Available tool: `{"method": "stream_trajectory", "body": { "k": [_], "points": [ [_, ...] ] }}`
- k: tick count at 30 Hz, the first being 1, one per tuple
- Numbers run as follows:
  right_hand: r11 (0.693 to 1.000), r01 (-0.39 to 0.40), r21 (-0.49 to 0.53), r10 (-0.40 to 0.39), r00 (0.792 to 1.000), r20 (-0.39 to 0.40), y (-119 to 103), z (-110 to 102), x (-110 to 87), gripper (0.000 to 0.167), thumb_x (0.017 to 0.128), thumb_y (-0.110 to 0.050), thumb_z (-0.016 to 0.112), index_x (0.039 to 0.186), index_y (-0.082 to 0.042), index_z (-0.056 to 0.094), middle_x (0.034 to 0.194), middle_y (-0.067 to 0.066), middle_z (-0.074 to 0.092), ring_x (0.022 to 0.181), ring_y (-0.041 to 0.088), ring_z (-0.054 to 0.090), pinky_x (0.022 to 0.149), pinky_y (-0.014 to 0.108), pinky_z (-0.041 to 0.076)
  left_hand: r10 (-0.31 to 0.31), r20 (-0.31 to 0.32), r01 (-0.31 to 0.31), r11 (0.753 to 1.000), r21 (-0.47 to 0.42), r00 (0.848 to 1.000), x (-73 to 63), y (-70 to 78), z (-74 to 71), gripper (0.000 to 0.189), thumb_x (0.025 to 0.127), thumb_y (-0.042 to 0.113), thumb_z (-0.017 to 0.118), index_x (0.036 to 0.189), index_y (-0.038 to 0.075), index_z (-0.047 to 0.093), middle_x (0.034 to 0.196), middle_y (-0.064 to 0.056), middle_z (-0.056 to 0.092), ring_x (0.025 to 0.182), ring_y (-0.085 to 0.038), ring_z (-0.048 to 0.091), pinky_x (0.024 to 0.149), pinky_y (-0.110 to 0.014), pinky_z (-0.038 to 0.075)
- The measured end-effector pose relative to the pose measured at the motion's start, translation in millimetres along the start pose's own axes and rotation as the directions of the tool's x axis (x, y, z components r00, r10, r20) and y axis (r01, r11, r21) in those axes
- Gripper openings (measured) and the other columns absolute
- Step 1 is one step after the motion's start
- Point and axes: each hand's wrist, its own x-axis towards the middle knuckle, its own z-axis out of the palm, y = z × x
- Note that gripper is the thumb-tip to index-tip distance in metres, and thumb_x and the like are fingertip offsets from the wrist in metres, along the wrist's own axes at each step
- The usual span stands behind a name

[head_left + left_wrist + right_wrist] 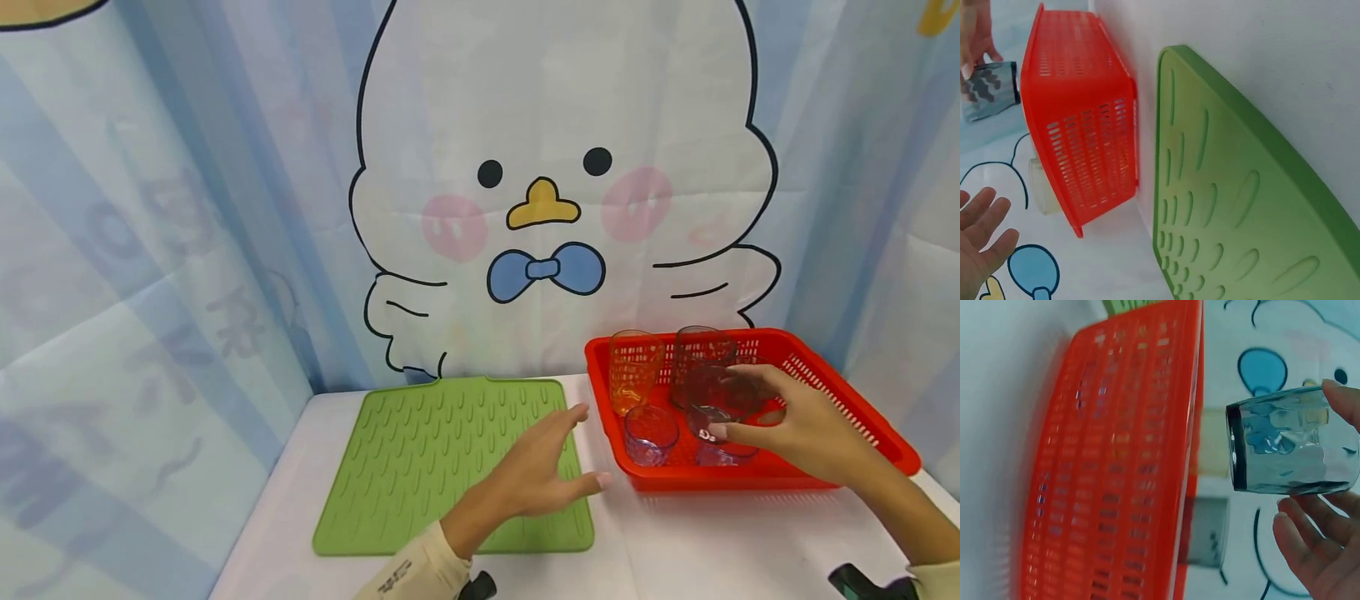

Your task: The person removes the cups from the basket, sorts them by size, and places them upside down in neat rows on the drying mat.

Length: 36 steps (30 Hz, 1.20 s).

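Observation:
My right hand (813, 427) holds a grey-tinted drinking glass (1291, 447), thumb on one side and fingers on the other. In the right wrist view the glass is raised above the rim of a red plastic basket (750, 478). Below and around it in the basket stand an amber glass (632, 392), a purplish glass (650, 437), another grey glass (699, 340) and a partly hidden purplish one (722, 456). My left hand (536, 468) hovers over the right part of a green ridged mat (427, 467), fingers spread and holding nothing.
A white tabletop (637, 542) carries the mat on the left and the basket on the right. The basket's raised perforated walls surround the glasses. Behind the table hangs a curtain (555, 333) with a cartoon bird; another curtain side closes the left.

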Motion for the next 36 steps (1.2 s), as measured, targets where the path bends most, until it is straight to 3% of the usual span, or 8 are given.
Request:
{"method": "stream_trajectory", "body": {
  "k": [4,8,14,20,28,36],
  "points": [
    [0.999,0.028,0.035,-0.029,1.0,0.013,-25.8,11.2,-3.7,0.076,0.077,-0.034,0.088,0.139,-0.008,0.052,0.118,0.015,0.065,0.094,-0.006,0.054,0.068,0.019,0.056,0.007,0.0,-0.007,0.999,-0.04,1.0,0.6,1.5,-1.6,0.088,0.093,0.064,0.055,0.161,0.021,0.02,0.154,0.005,0.045,0.139,-0.014,0.046,0.108,-0.044,0.047],
    [0.994,0.064,0.092,-0.067,0.997,0.035,-48.1,23.6,-9.0,0.074,0.075,-0.035,0.089,0.137,-0.013,0.054,0.117,0.011,0.067,0.094,-0.002,0.058,0.069,0.021,0.057,0.039,0.007,-0.038,0.992,-0.123,0.999,0.8,3.6,-5.6,0.089,0.094,0.058,0.059,0.161,0.019,0.017,0.154,0.003,0.045,0.136,-0.013,0.049,0.108,-0.039,0.047],
    [0.977,0.115,0.18,-0.131,0.988,0.081,-71.3,39.7,-15.2,0.07,0.075,-0.034,0.089,0.135,-0.019,0.055,0.11,0.003,0.069,0.091,0.013,0.066,0.071,0.025,0.059,0.15,0.011,-0.142,0.952,-0.27,0.989,0.2,6.5,-10.4,0.084,0.095,0.042,0.067,0.16,0.016,0.021,0.151,-0.001,0.047,0.133,-0.009,0.052,0.106,-0.027,0.046],
    [0.961,0.16,0.223,-0.184,0.979,0.09,-84.5,49.6,-19.1,0.069,0.075,-0.034,0.09,0.134,-0.018,0.056,0.103,-0.003,0.069,0.088,0.01,0.065,0.071,0.026,0.059,0.203,-0.006,-0.196,0.935,-0.295,0.979,-3.2,9.4,-11.2,0.079,0.091,0.034,0.073,0.156,0.016,0.031,0.144,0.0,0.052,0.125,-0.005,0.055,0.099,-0.021,0.048],
    [0.953,0.207,0.221,-0.233,0.967,0.101,-95.9,56.2,-22.7,0.072,0.074,-0.037,0.089,0.135,-0.013,0.058,0.108,-0.002,0.069,0.092,0.007,0.063,0.073,0.024,0.058,0.208,-0.032,-0.208,0.93,-0.304,0.978,-9.3,13.3,-13.7,0.078,0.085,0.031,0.081,0.151,0.018,0.04,0.13,-0.002,0.057,0.116,-0.002,0.056,0.094,-0.019,0.049],
    [0.956,0.177,0.234,-0.207,0.972,0.109,-101.5,64.0,-27.5,0.073,0.073,-0.044,0.088,0.135,-0.019,0.059,0.114,-0.002,0.068,0.094,0.012,0.065,0.076,0.026,0.059,0.166,-0.072,-0.18,0.935,-0.304,0.983,-18.0,17.4,-16.9,0.068,0.086,0.036,0.079,0.144,0.019,0.049,0.121,0.002,0.059,0.106,-0.005,0.057,0.089,-0.02,0.052]
  ]
}}
